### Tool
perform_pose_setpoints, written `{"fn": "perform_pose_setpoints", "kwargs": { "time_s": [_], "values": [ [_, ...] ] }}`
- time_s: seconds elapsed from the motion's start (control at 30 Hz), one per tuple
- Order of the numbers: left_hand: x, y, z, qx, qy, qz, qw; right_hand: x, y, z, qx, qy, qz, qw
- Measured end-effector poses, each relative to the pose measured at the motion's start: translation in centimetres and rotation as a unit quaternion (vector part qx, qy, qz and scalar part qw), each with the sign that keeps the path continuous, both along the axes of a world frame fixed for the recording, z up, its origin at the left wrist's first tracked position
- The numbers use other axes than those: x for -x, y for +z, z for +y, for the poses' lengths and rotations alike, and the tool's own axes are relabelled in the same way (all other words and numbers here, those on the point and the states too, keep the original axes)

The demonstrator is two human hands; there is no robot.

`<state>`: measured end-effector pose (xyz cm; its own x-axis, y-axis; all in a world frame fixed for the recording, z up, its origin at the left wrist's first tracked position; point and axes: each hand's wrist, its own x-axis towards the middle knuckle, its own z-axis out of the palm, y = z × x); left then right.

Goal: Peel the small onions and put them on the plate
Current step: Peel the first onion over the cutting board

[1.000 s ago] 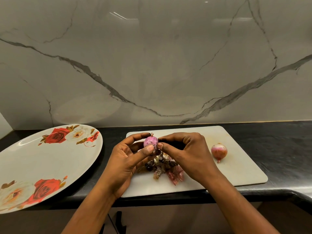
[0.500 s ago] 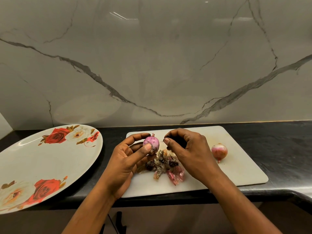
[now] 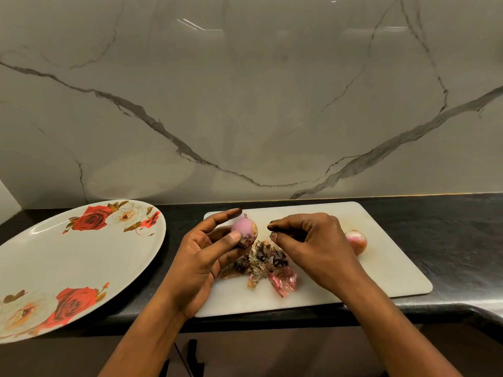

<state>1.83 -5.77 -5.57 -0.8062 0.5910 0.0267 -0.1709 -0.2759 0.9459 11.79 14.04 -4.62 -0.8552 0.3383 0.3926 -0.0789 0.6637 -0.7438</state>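
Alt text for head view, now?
Left hand holds a partly peeled small onion over a white cutting board; right hand curled beside it. Peel scraps and another onion lie on the board; a rose-patterned plate sits left.

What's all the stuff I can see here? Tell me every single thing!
Plate: one, white with red roses, left on the counter.
Cutting board: one, white, right of the plate.
Held onion: one, pink-purple, partly peeled, in the left hand.
Second onion: one, pink and white, on the board behind the right hand.
Peels: one pile, brown and pink, on the board by the hands.
Counter: one, black.
Wall: one, grey marble, dark veins.
Left hand: holds the onion.
Right hand: fingers curled above the peels.
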Motion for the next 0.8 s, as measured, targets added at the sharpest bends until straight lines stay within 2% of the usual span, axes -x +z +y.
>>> {"fn": "perform_pose_setpoints", "kwargs": {
  "time_s": [0.23, 0.6, 0.8],
  "values": [
    [-0.1, 0.0, 0.0, 0.004, 0.003, 0.011, 1.000, 0.3, 0.4, -1.2, 0.081, 0.049, 0.013, 0.995],
    [-0.3, -0.2, -0.1, 0.000, 0.020, 0.046, 0.999, 0.7, 0.5, -2.4, 0.088, 0.052, 0.028, 0.994],
    [-0.4, -0.2, 0.0, -0.002, 0.021, 0.035, 0.999, 1.0, 0.0, -1.7, 0.092, 0.032, 0.021, 0.995]
  ]
}}
